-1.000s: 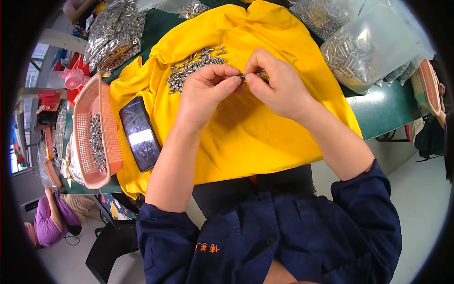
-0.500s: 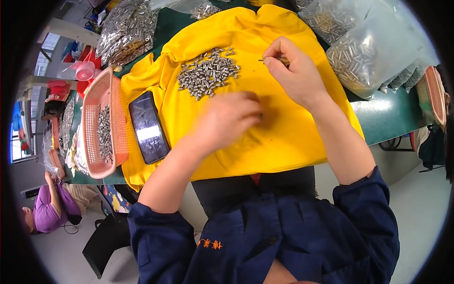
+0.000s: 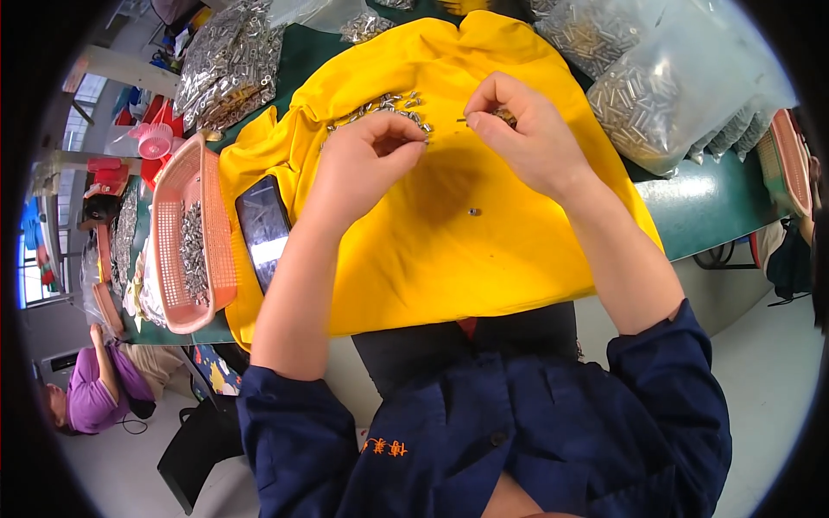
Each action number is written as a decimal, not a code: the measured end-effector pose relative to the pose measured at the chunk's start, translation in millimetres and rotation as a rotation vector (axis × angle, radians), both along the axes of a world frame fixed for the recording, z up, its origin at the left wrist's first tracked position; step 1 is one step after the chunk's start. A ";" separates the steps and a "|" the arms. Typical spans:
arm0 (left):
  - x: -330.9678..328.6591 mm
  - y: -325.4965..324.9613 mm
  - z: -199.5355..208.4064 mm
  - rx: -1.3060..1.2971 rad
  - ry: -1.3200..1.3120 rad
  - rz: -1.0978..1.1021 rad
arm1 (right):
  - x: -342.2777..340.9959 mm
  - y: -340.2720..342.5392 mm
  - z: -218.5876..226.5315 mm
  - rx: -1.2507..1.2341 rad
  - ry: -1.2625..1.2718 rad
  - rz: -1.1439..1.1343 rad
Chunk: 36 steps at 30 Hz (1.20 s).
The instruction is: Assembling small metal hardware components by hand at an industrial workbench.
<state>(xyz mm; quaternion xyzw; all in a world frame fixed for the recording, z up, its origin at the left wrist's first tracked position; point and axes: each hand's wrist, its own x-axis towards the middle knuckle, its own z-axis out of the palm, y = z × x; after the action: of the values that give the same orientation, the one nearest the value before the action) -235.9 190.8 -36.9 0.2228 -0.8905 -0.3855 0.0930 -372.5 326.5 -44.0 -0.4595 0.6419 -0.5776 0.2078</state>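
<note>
Above the yellow cloth (image 3: 449, 250), both hands hover close together: the left hand (image 3: 367, 164) pinches narrowly beside the pile of small metal parts (image 3: 389, 108); the right hand (image 3: 522, 134) grips a thin pin (image 3: 464, 120).

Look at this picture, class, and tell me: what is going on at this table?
A person in a dark blue jacket sits at a green table covered by a yellow cloth. Both hands are raised over it, the left hand pinching a small piece near a pile of small silver metal parts, the right hand holding a thin metal pin. One small part lies alone on the cloth. A black phone and a pink plastic basket of similar parts sit to the left.
</note>
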 end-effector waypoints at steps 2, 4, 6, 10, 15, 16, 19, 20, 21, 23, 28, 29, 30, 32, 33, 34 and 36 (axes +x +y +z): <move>-0.5 2.2 -9.7 0.835 0.337 -0.004 | 1.4 1.6 3.0 -0.007 -0.052 0.060; -0.6 13.1 -14.9 0.985 0.383 0.015 | 2.7 2.7 3.9 -0.009 -0.103 0.119; -2.4 17.8 -15.5 1.162 0.431 0.016 | 3.1 3.3 3.6 0.016 -0.125 0.159; -1.3 15.2 -18.9 1.201 0.415 0.020 | 4.6 2.0 3.1 0.043 -0.111 0.155; -1.2 14.6 -22.8 1.170 0.431 0.003 | 6.1 1.2 0.1 -0.010 -0.001 0.155; -1.5 14.7 -22.8 1.170 0.433 0.003 | 6.6 1.8 0.5 -0.010 0.000 0.155; -2.1 15.6 -22.2 0.988 0.389 0.037 | 10.6 3.6 1.7 0.022 0.194 0.111; -2.4 16.3 -21.6 0.935 0.380 0.044 | 13.5 3.8 2.4 0.062 0.272 0.080; -2.5 16.9 -21.4 0.882 0.370 0.050 | 15.2 3.2 2.8 0.103 0.350 0.049; -3.2 19.5 -21.8 0.876 0.384 0.051 | 16.8 2.9 0.4 0.092 0.380 0.033; -1.0 15.9 -23.9 0.960 0.438 0.022 | 9.4 -0.2 -3.6 0.021 0.058 0.105; -2.1 14.0 -24.5 0.865 0.437 0.021 | 7.2 -0.4 -3.8 0.036 -0.011 0.094; -3.1 13.2 -24.6 0.770 0.434 0.021 | 5.0 -0.4 -3.8 0.050 -0.081 0.082; -5.0 18.0 -23.6 0.667 0.403 0.056 | -1.2 -0.4 -3.8 0.030 -0.171 0.054; -5.9 19.8 -23.0 0.564 0.370 0.094 | -3.0 0.0 -3.6 0.011 -0.263 0.027; -5.4 18.2 -23.5 0.562 0.368 0.090 | -1.6 -0.1 -3.7 0.008 -0.264 0.024; -3.6 13.7 -25.1 0.144 0.311 -0.072 | 3.2 0.0 -3.7 0.005 -0.112 0.073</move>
<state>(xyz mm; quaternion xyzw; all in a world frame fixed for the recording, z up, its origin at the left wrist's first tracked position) -239.5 204.6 -62.0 0.1348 -0.8428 -0.4813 0.1995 -369.3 326.5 -47.8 -0.4491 0.6135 -0.5928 0.2655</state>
